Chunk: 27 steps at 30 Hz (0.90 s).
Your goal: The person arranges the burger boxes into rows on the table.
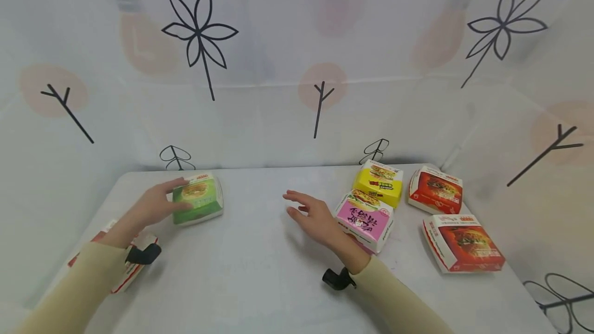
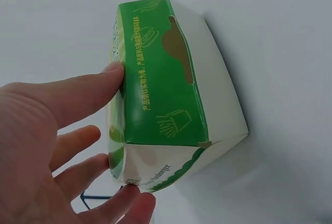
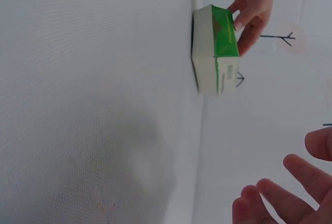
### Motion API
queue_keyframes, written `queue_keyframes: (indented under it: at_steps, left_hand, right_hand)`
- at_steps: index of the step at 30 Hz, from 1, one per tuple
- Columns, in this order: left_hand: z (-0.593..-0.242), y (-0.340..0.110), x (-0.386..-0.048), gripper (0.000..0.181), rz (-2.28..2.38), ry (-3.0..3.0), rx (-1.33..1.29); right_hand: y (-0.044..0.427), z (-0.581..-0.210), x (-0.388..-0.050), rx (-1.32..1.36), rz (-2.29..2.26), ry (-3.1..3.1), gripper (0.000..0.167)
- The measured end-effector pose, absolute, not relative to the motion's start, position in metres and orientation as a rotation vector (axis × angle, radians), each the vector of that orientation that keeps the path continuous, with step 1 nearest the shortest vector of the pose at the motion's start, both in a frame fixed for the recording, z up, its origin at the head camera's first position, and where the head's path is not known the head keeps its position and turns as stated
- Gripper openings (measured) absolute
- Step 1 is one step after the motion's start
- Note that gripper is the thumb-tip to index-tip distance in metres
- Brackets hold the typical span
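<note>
Left grip relaxed, touching green box, "hamburger" lettering, Chinese print, right grip loose

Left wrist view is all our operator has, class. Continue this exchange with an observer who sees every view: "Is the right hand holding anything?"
Observer: No, the right hand is empty.
Operator: Which box is nearest to it?
Observer: The pink box, just beside its wrist in the head view.
Operator: What else lies near my green box?
Observer: A red-and-white box, partly hidden behind the left forearm in the head view.
</note>
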<state>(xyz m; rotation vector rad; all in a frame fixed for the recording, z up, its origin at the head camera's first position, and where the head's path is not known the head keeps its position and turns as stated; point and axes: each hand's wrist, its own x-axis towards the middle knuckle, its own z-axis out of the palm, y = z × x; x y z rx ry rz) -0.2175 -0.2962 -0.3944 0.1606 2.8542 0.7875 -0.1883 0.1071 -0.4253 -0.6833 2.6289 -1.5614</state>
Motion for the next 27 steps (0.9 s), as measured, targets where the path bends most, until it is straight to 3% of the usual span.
queue_keyframes:
  at_steps: [15,27]
  left_hand:
    - [-0.403,-0.255,-0.216,0.076,0.823,2.9,0.317]
    - [-0.415,-0.23,-0.22,0.073,0.979,2.88,0.411]
  right_hand:
    - [0.085,-0.425,-0.203,-0.729,-1.575,2.62,0.037]
    - [0.051,-0.424,-0.227,-0.565,-1.548,2.595,0.039]
